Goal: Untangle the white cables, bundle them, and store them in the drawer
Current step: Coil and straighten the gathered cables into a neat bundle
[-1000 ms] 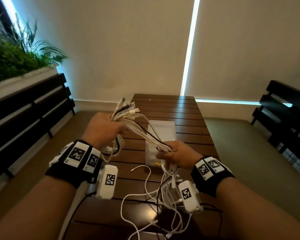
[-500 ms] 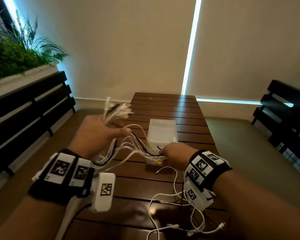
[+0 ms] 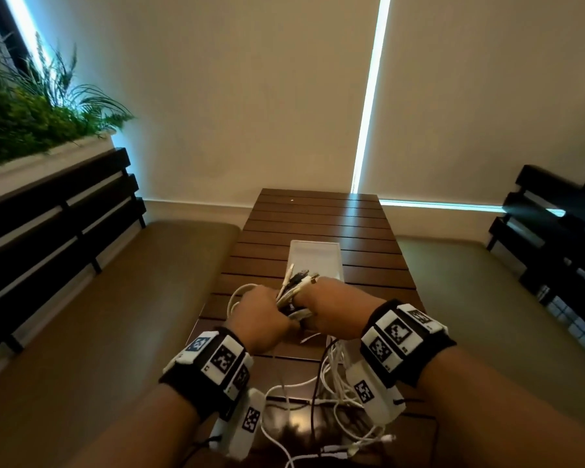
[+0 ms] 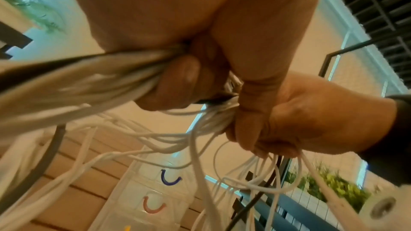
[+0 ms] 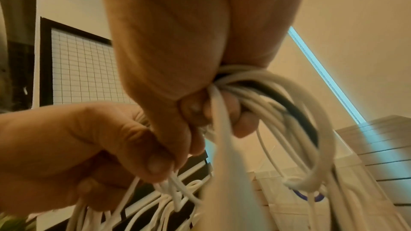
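Slatted table (image 3: 318,217), hands (image 3: 294,309) mid-width

The desk (image 3: 318,224) was dark slatted wood with a soft sheen, the white cables (image 3: 338,376) looked like smooth matt plastic with metal plug tips, and the drawer unit (image 3: 314,255) seemed to be translucent glossy plastic.

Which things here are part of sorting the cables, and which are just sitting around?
Job:
white cables, gripped by left hand and right hand
white plastic drawer unit

Lying about:
brown slatted wooden table
green planter plants
dark slatted bench
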`<state>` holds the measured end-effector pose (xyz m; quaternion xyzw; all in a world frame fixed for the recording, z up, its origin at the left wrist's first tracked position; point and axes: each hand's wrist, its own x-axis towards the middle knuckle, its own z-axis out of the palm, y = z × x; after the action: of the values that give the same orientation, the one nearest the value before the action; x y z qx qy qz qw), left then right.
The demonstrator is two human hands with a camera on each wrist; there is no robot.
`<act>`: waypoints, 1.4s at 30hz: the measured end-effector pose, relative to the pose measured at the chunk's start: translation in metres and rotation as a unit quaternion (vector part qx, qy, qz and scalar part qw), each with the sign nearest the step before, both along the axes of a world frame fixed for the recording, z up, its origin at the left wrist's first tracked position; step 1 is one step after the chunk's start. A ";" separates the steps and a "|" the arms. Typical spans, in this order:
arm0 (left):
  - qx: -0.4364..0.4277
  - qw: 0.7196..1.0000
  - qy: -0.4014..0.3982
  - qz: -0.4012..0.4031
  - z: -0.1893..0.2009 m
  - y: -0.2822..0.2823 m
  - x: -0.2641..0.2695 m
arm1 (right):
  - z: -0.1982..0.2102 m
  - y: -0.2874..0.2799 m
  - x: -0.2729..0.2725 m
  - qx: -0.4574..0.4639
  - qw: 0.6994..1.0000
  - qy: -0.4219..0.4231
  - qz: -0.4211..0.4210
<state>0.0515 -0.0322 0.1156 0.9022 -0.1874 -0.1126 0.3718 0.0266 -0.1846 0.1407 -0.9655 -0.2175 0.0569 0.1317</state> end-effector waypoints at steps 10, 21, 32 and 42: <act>-0.199 0.973 -0.023 0.116 0.055 0.011 0.012 | -0.016 -0.025 0.000 0.335 0.931 0.039 -0.142; -0.223 0.961 0.008 0.164 0.073 0.016 0.028 | -0.024 -0.031 -0.008 0.520 0.839 0.098 -0.128; -0.237 0.954 0.013 0.181 0.083 0.020 0.037 | -0.032 -0.033 -0.008 0.543 0.803 0.176 -0.167; -0.278 0.935 -0.020 0.218 0.102 0.039 0.048 | -0.077 -0.052 -0.019 0.514 0.820 0.180 -0.179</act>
<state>0.0996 0.0072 0.2179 0.7837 -0.0169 0.0457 0.6193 0.0076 -0.2365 0.0640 -0.7523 -0.0108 0.0856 0.6532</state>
